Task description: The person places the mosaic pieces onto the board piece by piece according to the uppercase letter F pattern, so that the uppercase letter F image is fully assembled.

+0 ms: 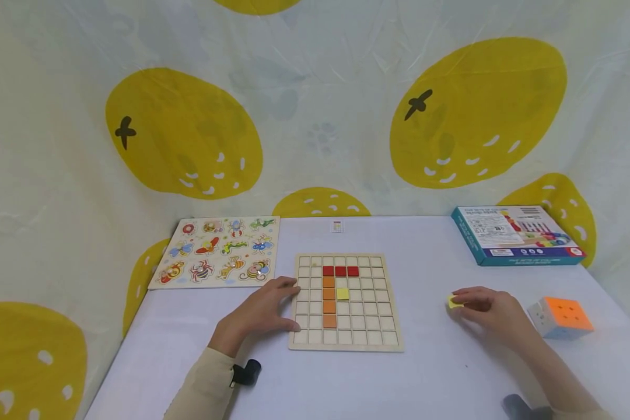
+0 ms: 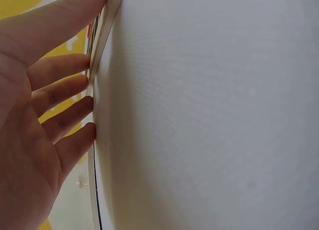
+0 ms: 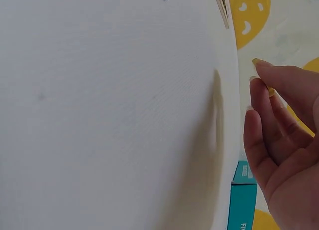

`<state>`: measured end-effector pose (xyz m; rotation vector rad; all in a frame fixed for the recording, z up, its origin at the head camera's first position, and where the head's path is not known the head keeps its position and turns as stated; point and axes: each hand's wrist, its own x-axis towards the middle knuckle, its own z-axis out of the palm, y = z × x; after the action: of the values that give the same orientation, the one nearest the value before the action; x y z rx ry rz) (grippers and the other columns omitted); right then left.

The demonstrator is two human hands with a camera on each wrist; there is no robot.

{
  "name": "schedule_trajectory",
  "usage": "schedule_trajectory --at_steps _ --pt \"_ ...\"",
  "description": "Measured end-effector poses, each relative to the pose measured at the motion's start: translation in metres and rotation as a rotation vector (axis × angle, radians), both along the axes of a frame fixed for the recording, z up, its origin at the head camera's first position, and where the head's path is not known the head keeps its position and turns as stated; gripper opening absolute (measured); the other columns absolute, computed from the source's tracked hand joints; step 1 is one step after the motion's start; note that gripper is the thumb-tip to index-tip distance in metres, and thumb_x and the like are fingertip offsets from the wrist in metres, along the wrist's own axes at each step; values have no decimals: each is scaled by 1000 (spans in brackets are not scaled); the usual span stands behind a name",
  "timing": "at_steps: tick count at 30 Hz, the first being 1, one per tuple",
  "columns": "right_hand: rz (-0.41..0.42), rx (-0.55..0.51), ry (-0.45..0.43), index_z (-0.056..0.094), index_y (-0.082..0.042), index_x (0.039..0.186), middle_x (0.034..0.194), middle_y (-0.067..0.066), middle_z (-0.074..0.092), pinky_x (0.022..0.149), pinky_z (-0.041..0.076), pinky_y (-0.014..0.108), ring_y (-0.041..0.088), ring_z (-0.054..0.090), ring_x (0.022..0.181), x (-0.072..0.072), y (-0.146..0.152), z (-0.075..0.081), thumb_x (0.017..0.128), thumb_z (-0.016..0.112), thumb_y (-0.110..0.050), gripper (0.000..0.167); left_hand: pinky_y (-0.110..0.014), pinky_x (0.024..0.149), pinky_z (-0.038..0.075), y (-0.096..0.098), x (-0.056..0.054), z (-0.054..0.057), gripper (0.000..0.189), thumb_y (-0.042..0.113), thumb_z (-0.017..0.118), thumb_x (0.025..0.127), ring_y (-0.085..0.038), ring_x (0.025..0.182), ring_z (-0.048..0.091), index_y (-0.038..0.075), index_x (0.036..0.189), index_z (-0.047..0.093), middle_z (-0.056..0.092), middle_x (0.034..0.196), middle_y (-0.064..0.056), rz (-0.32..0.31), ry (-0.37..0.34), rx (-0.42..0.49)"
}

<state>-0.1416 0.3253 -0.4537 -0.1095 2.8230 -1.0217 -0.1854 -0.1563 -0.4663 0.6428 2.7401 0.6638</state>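
Observation:
A wooden grid board (image 1: 364, 344) lies in the middle of the table. Three red square tiles (image 1: 340, 271) form a row near its top, with a column of several orange tiles (image 1: 329, 306) below the leftmost one. One yellow tile (image 1: 342, 294) sits beside that column. My left hand (image 1: 257, 315) touches the board's left edge with its thumb and fingertips, fingers fairly straight, as the left wrist view also shows. To the right of the board, my right hand (image 1: 490, 309) pinches another yellow tile (image 1: 454, 302) between thumb and fingers; in the right wrist view the fingers mostly cover it.
At the back left lies an insect picture puzzle board (image 1: 215, 252). A teal-edged game box (image 1: 520, 236) lies at the back right. Right of my right hand stands a puzzle cube (image 1: 560, 318) with an orange top. A small printed label (image 1: 336, 226) lies behind the grid board.

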Motion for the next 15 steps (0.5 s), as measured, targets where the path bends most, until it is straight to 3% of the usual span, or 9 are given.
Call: schedule_trajectory --at_steps 3,10,15 --pt "7 -13 16 76 -10 119 126 17 72 76 53 7 -9 65 93 -3 -6 2 92 76 -18 29 -49 122 41 0 0 0 86 44 90 73 -31 147 44 10 145 58 47 157 -8 -4 4 -5" --pt "34 -39 73 76 -5 117 126 20 72 75 53 6 33 70 109 -15 -33 0 92 75 -13 27 -50 120 43 -1 0 -2 86 45 90 73 -32 145 45 9 144 58 48 156 -10 -25 15 2" --pt "48 -78 75 77 -8 115 125 17 73 77 53 6 32 71 108 -27 -62 -3 92 74 -11 24 -49 120 43 -2 -1 -2 87 46 90 73 -31 146 44 11 145 57 47 158 -8 -18 11 -7"
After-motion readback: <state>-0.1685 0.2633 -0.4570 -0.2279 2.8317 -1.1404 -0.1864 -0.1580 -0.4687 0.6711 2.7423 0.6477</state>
